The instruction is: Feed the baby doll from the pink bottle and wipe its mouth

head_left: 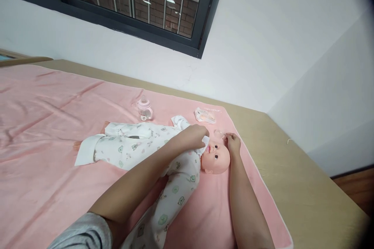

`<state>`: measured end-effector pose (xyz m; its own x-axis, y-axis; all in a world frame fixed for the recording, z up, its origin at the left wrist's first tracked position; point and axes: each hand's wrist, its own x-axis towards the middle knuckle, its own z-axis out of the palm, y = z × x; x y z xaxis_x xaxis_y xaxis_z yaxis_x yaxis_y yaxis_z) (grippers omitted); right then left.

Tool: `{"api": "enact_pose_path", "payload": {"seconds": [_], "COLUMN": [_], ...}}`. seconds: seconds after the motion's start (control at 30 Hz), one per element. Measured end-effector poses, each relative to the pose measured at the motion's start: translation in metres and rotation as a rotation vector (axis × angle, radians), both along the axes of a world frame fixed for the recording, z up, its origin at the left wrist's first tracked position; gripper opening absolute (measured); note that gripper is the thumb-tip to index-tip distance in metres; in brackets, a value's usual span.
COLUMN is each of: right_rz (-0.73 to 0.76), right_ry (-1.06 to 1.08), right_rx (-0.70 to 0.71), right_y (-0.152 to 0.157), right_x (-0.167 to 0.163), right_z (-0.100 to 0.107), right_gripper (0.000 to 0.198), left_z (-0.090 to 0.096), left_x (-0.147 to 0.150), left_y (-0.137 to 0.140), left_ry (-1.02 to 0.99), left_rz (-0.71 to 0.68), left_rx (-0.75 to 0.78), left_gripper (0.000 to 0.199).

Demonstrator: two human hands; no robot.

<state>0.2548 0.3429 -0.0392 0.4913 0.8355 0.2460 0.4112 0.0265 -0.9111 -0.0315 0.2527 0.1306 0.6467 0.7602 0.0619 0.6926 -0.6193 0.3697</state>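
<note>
A baby doll (216, 161) lies on its back in a white patterned outfit (128, 144), its head to the right. My left hand (194, 137) reaches over its chest, closed on a small white cloth (204, 144) at the doll's mouth and chin. My right hand (233, 143) is beside the top of the doll's head, fingers drawn together at the edge of a small clear object (219, 134). Whether they grip it is hard to see. White cloth with green animal prints (175, 190) runs from the doll's chest toward me, partly under my left arm.
A pink-topped baby bottle (144, 111) stands beyond the doll's body. Near the far corner of the pink blanket (43, 132) lies a clear plastic packet (205, 115). The wooden surface (280, 171) borders a white wall, with a barred window (163, 4) above.
</note>
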Motion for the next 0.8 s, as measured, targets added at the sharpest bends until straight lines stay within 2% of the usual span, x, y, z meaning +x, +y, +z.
{"api": "enact_pose_path", "payload": {"seconds": [0.5,0.8], "right_rz": [0.022,0.018], "right_ry": [0.006,-0.014], "right_rx": [-0.034,-0.05], "right_y": [-0.0015,-0.002], "right_x": [-0.0018,-0.0019], "right_z": [0.0022,0.0031], "right_gripper": [0.024,0.024], "left_z": [0.0028,-0.0043], "left_x": [0.0065,0.0093], "left_y": [-0.0029,0.0025], "left_ry": [-0.039,-0.085], "left_rz": [0.011,0.027], "left_rx": [0.016,0.029], "left_gripper": [0.014,0.012]}}
